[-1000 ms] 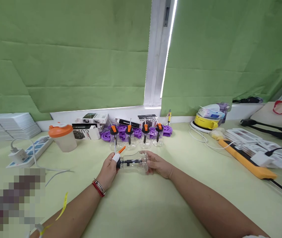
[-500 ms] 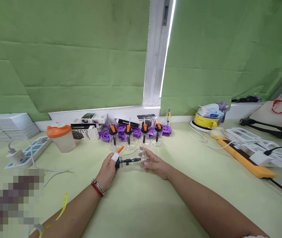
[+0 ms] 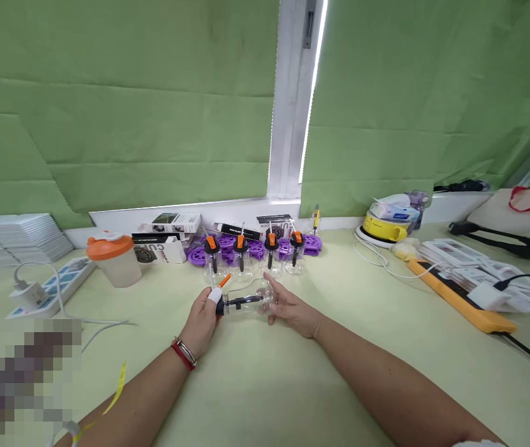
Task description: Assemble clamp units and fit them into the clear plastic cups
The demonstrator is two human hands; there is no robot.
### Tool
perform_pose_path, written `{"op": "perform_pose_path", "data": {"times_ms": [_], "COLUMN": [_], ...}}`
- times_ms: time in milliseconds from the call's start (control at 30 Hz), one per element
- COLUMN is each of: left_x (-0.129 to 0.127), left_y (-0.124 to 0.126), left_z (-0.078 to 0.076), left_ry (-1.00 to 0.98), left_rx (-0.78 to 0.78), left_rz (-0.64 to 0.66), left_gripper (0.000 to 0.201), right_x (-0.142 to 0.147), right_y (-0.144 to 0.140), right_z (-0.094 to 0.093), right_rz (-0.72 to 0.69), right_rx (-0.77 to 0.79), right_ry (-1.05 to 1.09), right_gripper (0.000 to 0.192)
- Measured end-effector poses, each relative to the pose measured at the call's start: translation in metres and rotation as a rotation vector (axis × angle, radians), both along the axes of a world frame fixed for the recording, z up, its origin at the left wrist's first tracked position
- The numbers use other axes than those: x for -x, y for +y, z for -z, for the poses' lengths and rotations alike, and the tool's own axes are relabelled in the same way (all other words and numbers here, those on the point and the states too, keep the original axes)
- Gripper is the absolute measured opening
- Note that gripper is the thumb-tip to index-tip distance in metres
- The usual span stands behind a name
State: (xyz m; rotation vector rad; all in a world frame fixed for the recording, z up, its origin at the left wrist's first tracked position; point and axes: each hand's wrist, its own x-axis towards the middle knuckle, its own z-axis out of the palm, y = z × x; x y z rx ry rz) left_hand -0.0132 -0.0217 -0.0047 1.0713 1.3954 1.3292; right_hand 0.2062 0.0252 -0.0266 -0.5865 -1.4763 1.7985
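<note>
A bottle (image 3: 247,300) lies sideways, well in from the counter (image 3: 255,391)'s back edge. The left hand (image 3: 202,316) grips its black cap; the right hand (image 3: 296,315) loosely clasps the clear base, fingers spread. Toward that edge, four lidded jars (image 3: 241,247) stand upright before purple reels (image 3: 312,244).

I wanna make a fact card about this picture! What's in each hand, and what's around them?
Left hand: grips the clear bottle at its black lid
Right hand: fingers spread at the bottle's base
Bottle pose: on its side, base toward the right hand
Behind: four similar bottles standing in a row, with purple parts
Far left: orange-lidded cup, white power strip
Far right: yellow pot, orange power strip
</note>
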Motion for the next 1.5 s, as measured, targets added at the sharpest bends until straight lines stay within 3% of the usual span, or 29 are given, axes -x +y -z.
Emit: {"op": "perform_pose_path", "data": {"times_ms": [67, 200, 333, 500, 767, 933, 1167, 1367, 1500], "left_x": [0.001, 0.003, 0.001, 0.000, 0.000, 0.000, 0.002, 0.001, 0.001], "left_y": [-0.001, 0.000, 0.001, 0.002, 0.001, 0.001, 0.000, -0.002, -0.001], "left_z": [0.001, 0.004, 0.002, 0.000, 0.002, 0.000, 0.001, 0.000, 0.002], "left_ry": [0.012, 0.007, -0.016, -0.011, -0.004, -0.009, 0.009, 0.007, 0.001], "left_rx": [-0.010, -0.032, -0.011, 0.001, -0.019, -0.034, -0.044, -0.025, -0.042], "left_rz": [-0.004, 0.015, -0.014, -0.033, -0.005, -0.019, 0.009, -0.014, -0.026], "left_gripper": [0.037, 0.035, 0.036, 0.036, 0.034, 0.037, 0.037, 0.038, 0.040], "right_x": [-0.001, 0.003, 0.003, -0.001, 0.004, -0.002, 0.002, -0.001, 0.000], "right_y": [0.002, 0.007, 0.004, 0.002, 0.004, 0.000, 0.004, -0.002, -0.002], "right_z": [0.001, 0.007, 0.008, 0.005, 0.006, 0.000, 0.004, -0.003, -0.004], "right_rz": [-0.012, -0.005, 0.014, 0.000, 0.004, -0.001, -0.002, -0.004, 0.032], "right_rx": [0.020, 0.030, -0.054, -0.043, -0.004, -0.026, 0.046, -0.061, -0.044], "right_ry": [-0.048, -0.147, -0.089, -0.047, -0.076, -0.052, -0.109, -0.128, -0.206], "right_gripper": [0.079, 0.062, 0.056, 0.082, 0.065, 0.082, 0.076, 0.088, 0.076]}}
